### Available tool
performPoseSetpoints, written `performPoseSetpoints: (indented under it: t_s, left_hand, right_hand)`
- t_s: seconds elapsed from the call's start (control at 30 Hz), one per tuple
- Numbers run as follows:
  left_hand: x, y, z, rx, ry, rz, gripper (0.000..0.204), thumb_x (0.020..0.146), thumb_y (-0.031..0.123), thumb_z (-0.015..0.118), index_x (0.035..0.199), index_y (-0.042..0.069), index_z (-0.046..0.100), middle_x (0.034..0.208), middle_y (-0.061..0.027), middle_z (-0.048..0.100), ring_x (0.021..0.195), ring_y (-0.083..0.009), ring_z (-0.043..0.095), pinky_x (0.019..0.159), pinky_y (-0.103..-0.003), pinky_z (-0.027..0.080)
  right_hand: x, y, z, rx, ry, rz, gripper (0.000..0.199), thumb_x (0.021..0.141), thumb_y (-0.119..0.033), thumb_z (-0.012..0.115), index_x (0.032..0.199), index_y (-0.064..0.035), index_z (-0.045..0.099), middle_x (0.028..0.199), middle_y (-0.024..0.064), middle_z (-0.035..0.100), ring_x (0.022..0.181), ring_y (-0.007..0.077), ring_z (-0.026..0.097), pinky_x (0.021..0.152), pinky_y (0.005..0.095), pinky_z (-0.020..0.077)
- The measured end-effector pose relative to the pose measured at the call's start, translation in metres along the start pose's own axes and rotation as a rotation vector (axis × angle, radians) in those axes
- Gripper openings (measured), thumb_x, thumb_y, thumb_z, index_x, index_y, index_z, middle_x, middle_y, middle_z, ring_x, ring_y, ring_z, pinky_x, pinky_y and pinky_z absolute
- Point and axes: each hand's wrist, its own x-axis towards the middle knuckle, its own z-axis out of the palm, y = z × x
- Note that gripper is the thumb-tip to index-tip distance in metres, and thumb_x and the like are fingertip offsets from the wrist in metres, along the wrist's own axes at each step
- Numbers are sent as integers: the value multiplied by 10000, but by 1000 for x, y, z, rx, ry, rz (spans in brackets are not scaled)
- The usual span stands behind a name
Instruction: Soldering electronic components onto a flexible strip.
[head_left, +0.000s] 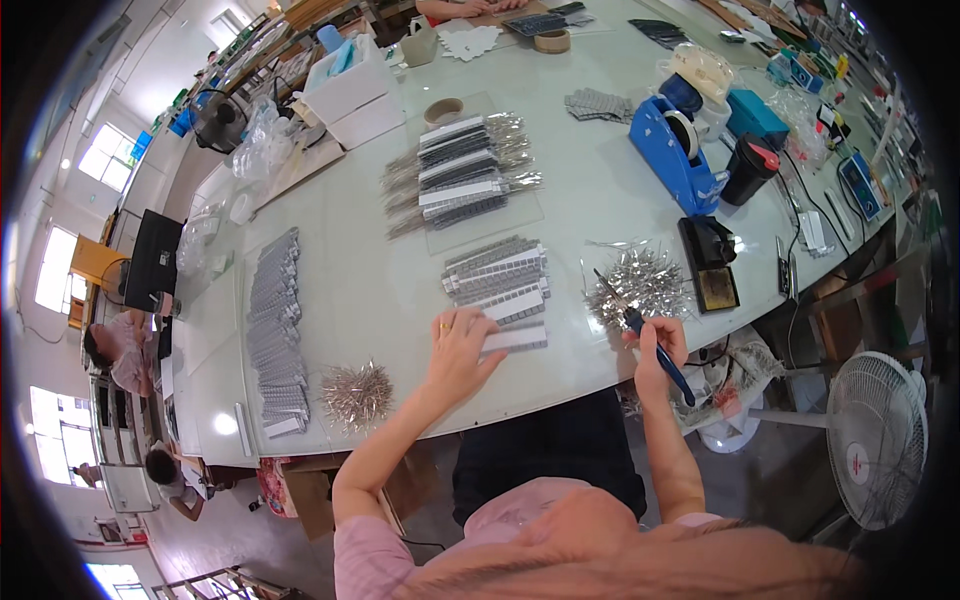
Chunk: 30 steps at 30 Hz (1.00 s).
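Note:
My left hand (462,348) rests at the near edge of a row of grey-and-white segmented strips (497,272). Its thumb and fingers close around the left end of the nearest white strip (522,338). In my right hand (660,352) is a soldering iron (668,366) with a dark blue handle. Its thin tip points away from me, over a loose pile of shiny silver wire leads (650,280). A second pile of leads (357,395) lies left of my left forearm. Finger contact under my left hand is partly hidden.
Beyond the strips lies a bundle of strips with wires (460,170); a long grey stack (275,325) is at left. On the right stand a soldering stand (708,262), blue tape dispenser (672,155) and dark cup (750,170). A fan (875,440) stands beside the table.

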Motion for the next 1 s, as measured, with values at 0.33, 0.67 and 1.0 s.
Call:
performPoseSetpoints:
  t_s: [0.33,0.67,1.0]
  left_hand:
    - [-1,69,35,-2,-50,154,624,840,301,705,1382,66,504,1428,-160,461,1349,-352,381,1086,-512,301]
    - [37,82,74,77,-174,418,707,888,438,633,1443,45,440,1485,-116,445,1422,-291,346,1162,-518,238]
    - [0,50,25,161,-286,488,694,854,435,666,1448,144,455,1524,-80,410,1426,-276,350,1141,-537,249]
  right_hand:
    - [5,-15,13,68,130,42,67,986,-61,566,1033,-23,537,906,54,631,758,132,655,717,253,507]
    - [19,-4,9,75,133,68,118,986,-74,573,1088,-21,543,970,56,625,797,118,640,751,238,499]
    - [17,-7,13,2,124,24,123,986,-81,570,1094,-23,554,954,50,619,790,116,629,748,247,502]
